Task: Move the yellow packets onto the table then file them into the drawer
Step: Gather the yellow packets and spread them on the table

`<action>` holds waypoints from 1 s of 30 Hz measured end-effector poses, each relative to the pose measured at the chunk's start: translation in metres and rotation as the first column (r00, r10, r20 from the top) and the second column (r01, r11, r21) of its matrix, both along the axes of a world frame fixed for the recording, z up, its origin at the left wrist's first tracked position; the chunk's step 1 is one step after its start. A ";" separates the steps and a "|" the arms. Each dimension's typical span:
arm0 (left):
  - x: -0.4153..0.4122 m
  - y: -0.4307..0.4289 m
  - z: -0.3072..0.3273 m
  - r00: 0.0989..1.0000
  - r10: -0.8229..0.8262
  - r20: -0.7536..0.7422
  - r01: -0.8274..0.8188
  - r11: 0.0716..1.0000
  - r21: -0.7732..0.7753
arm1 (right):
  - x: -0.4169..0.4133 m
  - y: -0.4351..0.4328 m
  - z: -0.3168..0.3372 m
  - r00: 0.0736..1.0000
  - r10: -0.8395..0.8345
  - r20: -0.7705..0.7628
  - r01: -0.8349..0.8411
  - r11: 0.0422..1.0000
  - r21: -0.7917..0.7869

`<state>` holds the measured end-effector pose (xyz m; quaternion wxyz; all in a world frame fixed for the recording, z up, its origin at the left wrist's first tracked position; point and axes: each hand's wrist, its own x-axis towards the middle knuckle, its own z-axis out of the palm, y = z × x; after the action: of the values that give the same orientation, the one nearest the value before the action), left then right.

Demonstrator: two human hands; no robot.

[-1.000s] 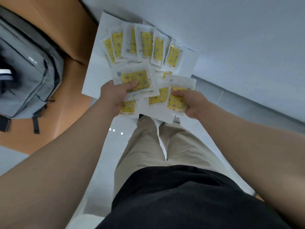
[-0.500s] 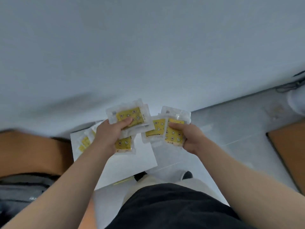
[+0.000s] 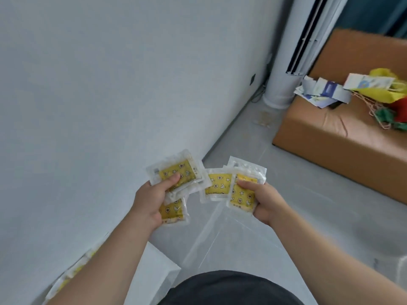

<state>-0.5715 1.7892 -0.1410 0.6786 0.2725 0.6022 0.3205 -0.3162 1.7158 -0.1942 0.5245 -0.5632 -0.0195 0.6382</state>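
Hands and view have swung right; white sheet (image 3: 154, 269) now lower left. At frame centre the left hand (image 3: 152, 201) and right hand (image 3: 262, 199) each pinch a fan of yellow packets (image 3: 176, 175), thumbs on top. Light, slick, floppy film, likely to slip: clamp across the overlaps.

A black garment (image 3: 231, 289) is worn on the torso: plain, matte, rounded outline. Two forearms are seen bare, one to either side of the black garment, uncovered as far as the frame edge. The left hand (image 3: 152, 201) and right hand (image 3: 264, 201), beyond the garment, are bare too. Of the fingers (image 3: 171, 180), finer detail is lost to blur.
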 end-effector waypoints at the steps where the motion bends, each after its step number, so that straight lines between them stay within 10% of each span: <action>1: 0.029 -0.005 0.003 0.999 -0.035 0.009 0.035 0.999 0.000 | 0.024 -0.015 0.001 0.999 -0.046 -0.004 0.046 0.999 0.005; 15: 0.398 -0.112 0.003 0.802 -0.597 0.003 0.596 0.800 -0.075 | 0.307 -0.235 0.000 0.802 -0.596 -0.039 0.597 0.802 0.021; 30: 0.709 -0.139 -0.021 0.082 -0.997 -0.007 0.991 0.082 -0.107 | 0.429 -0.328 -0.017 0.152 -0.988 -0.018 0.985 0.153 -0.077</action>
<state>0.1373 1.6504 -0.1620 0.7018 0.5950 0.2961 -0.2564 0.1132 1.3879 -0.2108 0.8004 -0.4317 0.3833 0.1614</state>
